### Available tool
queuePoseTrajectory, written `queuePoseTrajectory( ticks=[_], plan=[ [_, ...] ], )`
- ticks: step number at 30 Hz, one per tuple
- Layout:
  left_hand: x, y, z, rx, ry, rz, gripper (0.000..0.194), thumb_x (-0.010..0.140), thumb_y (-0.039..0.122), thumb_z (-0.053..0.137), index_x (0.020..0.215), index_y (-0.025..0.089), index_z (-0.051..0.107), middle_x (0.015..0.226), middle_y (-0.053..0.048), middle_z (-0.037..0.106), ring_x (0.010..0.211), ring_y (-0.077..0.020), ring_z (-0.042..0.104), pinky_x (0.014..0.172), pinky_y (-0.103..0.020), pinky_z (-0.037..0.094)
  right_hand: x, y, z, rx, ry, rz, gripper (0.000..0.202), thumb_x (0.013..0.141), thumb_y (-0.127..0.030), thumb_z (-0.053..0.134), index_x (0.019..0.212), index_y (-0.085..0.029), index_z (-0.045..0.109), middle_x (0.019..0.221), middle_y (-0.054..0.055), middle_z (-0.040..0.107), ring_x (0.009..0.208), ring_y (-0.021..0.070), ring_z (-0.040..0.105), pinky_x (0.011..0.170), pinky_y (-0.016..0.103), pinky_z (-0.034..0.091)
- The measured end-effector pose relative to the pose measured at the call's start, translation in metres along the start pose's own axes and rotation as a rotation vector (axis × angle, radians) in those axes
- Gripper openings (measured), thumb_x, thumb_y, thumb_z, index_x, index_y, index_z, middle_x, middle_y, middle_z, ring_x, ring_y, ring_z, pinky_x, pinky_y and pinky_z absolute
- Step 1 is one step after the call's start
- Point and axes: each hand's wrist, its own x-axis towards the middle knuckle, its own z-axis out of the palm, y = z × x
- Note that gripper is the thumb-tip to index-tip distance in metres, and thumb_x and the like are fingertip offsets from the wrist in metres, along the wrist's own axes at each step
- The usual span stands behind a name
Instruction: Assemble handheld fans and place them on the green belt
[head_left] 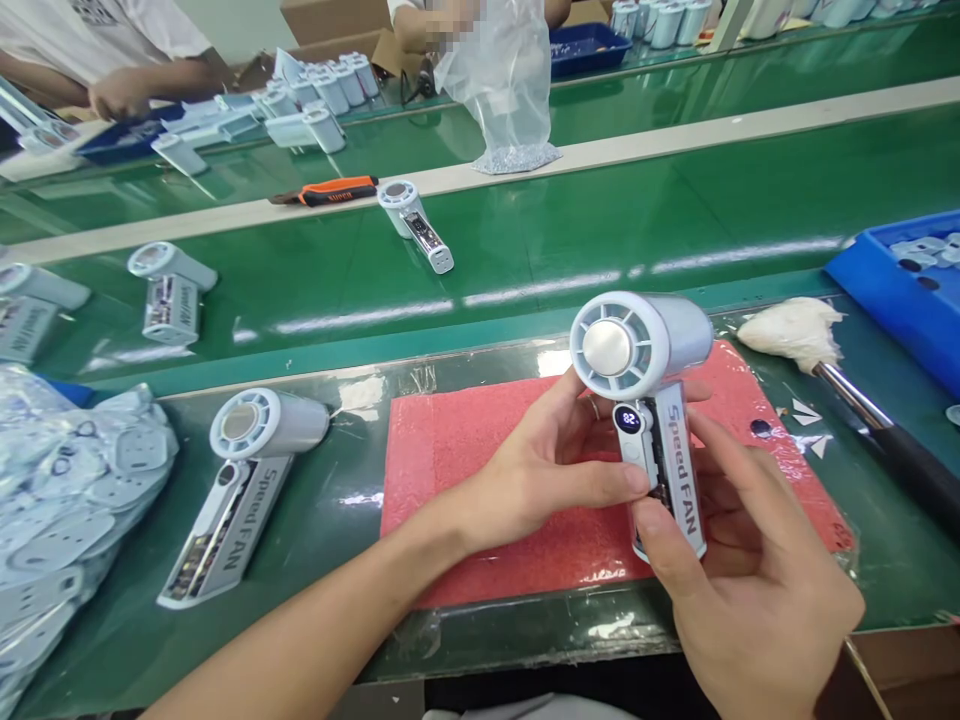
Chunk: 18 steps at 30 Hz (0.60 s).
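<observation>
Both hands hold one white handheld fan (679, 450) upright above a red mat (465, 480). Its handle is open along one side, and a small round display on it reads 82. My left hand (547, 460) grips the handle from the left, thumb pressed on the front below the display. My right hand (750, 560) wraps the handle from the right, its thumb near the lower front. Some fingers of each hand are hidden behind the fan. Left of the mat lies a second fan (255, 510) with its handle open and inner parts showing.
Several open-handled fans, one being a fan (416, 220), sit on the green conveyor belt (600, 220). Orange-handled pliers (337, 190) lie behind. A bag of white covers (82, 510) is at left; a cloth-headed mallet (847, 390) and blue bin (892, 290) are right. Co-workers sit opposite.
</observation>
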Motion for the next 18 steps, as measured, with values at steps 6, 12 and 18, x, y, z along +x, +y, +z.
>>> queuePoseTrajectory(
  ticks=[6,12,18],
  plan=[
    [-0.0005,0.0008,0.0001,0.024,-0.007,0.026,0.061,0.092,0.018,0.079,0.149,0.02,0.057,0.156,-0.015,0.062,0.14,-0.0338,0.064,0.119,-0.049,0.052,0.0009,-0.0033,-0.0006,0.004,0.009,-0.017,0.059,0.091,-0.027,0.081,0.148,-0.029,0.066,0.121,0.005,0.071,0.095,0.0185,0.07,0.073,0.03,0.061],
    [0.0,-0.0009,-0.0015,0.045,0.007,0.012,0.056,0.091,0.022,0.08,0.144,0.019,0.06,0.155,-0.017,0.063,0.134,-0.0348,0.067,0.105,-0.044,0.06,0.0021,-0.0036,0.0007,-0.007,0.023,-0.028,0.059,0.09,-0.027,0.082,0.147,-0.027,0.067,0.115,0.006,0.071,0.088,0.0181,0.068,0.067,0.03,0.059],
    [-0.0001,-0.0007,-0.0005,0.052,0.021,-0.001,0.054,0.09,0.023,0.08,0.141,0.021,0.063,0.156,-0.016,0.062,0.125,-0.0325,0.072,0.101,-0.044,0.062,0.0032,-0.0042,0.0008,-0.022,0.025,-0.035,0.061,0.089,-0.028,0.083,0.147,-0.028,0.067,0.111,0.006,0.069,0.084,0.017,0.066,0.061,0.028,0.06]
  ],
)
